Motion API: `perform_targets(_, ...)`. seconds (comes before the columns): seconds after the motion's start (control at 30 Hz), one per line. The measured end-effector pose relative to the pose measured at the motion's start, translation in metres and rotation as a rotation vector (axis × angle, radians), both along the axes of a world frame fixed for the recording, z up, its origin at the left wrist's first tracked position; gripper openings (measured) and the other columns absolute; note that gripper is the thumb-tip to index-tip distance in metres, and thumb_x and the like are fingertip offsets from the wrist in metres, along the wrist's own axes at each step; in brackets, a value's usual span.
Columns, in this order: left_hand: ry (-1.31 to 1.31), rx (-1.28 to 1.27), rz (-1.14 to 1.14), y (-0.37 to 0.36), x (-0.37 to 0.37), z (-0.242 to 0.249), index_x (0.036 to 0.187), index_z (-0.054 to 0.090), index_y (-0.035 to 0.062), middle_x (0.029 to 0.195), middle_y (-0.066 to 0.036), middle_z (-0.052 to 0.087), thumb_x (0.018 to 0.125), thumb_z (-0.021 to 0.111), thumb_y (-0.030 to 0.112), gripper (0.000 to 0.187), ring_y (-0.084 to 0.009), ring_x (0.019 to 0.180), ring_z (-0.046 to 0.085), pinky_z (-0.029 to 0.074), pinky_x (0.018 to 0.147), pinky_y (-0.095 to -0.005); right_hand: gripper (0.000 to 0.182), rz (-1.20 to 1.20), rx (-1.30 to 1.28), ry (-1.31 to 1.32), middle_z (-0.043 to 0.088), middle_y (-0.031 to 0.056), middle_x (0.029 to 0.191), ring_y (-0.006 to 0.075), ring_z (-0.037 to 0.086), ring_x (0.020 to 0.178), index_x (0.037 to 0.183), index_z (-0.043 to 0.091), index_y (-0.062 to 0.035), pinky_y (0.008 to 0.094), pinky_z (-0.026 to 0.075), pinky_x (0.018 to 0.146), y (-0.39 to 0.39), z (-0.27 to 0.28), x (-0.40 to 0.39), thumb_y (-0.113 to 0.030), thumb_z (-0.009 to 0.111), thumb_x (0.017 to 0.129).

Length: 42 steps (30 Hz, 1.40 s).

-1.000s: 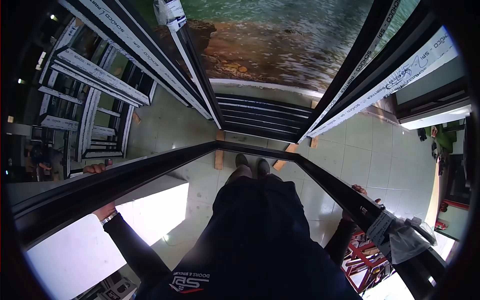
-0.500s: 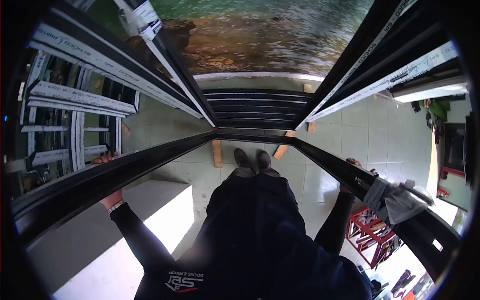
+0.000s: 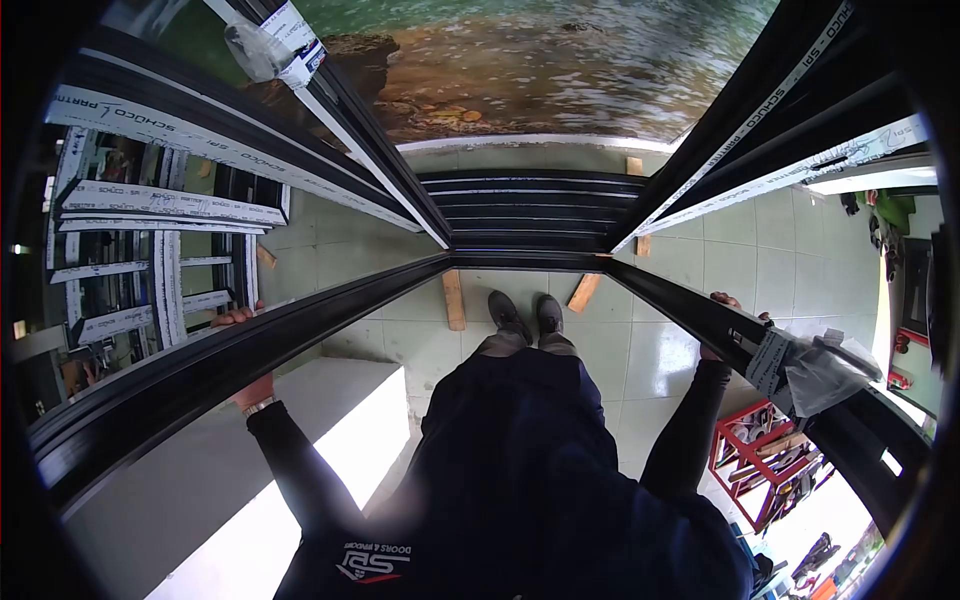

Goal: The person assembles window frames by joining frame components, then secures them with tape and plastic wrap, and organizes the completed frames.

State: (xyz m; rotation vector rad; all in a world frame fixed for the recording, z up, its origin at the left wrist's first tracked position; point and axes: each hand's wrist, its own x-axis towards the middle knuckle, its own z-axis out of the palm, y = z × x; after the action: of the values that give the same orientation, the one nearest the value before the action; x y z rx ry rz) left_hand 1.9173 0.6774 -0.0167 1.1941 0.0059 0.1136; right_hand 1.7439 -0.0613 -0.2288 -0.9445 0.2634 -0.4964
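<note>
A tall black door or window frame (image 3: 340, 315) stands upright around the front of my body, its foot close against a stack of similar frames. My left hand (image 3: 256, 389) is closed around its left side bar, with fingers over the outer edge and the palm on the near side. On the right side bar, my right hand (image 3: 724, 300) grips in the same way; the bar hides part of it. A clear plastic bag (image 3: 830, 372) is taped to this bar near a label. The stacked black frames (image 3: 530, 215) carry white printed protective tape.
Wooden battens (image 3: 454, 300) lie on the tiled floor by my shoes (image 3: 510, 313). More taped frames (image 3: 165, 205) stand at the left. A white box-like block (image 3: 340, 390) is at lower left, and a red rack (image 3: 760, 460) with profiles is at lower right.
The foot of the held frame has come closer to the stack. The whole view has shifted slightly, with things appearing farther right. Both hands keep their hold on the side bars.
</note>
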Motion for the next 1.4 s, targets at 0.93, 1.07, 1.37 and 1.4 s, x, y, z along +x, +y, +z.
perform_targets(0.93, -0.004, -0.132, -0.135, -0.068, 0.09, -0.004, 0.121, 0.058, 0.0004, 0.118, -0.014, 0.062, 0.095, 0.041, 0.058, 0.066, -0.0286, 0.117, 0.056, 0.033, 0.115, -0.0508, 0.038, -0.174, -0.015, 0.164, 0.068, 0.0142, 0.107, 0.0274, 0.064, 0.104, 0.105, 0.064, -0.0004, 0.0397, 0.048, 0.099, -0.067, -0.019, 0.057, -0.035, 0.048, 0.098)
perform_targets(1.07, 0.005, -0.117, -0.114, -0.066, 0.094, -0.007, 0.123, 0.058, -0.0012, 0.12, -0.014, 0.063, 0.095, 0.037, 0.06, 0.071, -0.0293, 0.119, 0.056, 0.033, 0.116, -0.0504, 0.047, -0.151, -0.144, 0.292, 0.067, 0.0169, 0.115, 0.0289, 0.063, 0.108, 0.11, 0.064, 0.0001, 0.0413, 0.047, 0.1, -0.077, -0.017, 0.057, -0.04, 0.042, 0.099)
perform_targets(1.37, -0.082, -0.194, 0.012, -0.083, 0.094, 0.006, 0.129, 0.055, -0.0029, 0.127, -0.022, 0.06, 0.097, 0.037, 0.051, 0.065, -0.036, 0.122, 0.055, 0.036, 0.112, -0.0521, 0.069, -0.293, -0.21, 0.177, 0.062, 0.0212, 0.128, 0.0358, 0.058, 0.121, 0.13, 0.056, 0.0028, 0.0486, 0.038, 0.112, -0.064, 0.132, 0.068, -0.056, 0.037, 0.099)
perform_targets(1.4, -0.082, -0.074, 0.249, -0.099, 0.092, 0.021, 0.135, 0.051, -0.0035, 0.133, -0.024, 0.057, 0.097, 0.035, 0.059, 0.075, -0.0388, 0.125, 0.053, 0.034, 0.113, -0.0511, 0.073, -0.381, -0.078, 0.148, 0.062, 0.02, 0.129, 0.0351, 0.057, 0.122, 0.133, 0.054, 0.0021, 0.0486, 0.037, 0.112, -0.053, 0.157, 0.072, -0.06, 0.037, 0.098)
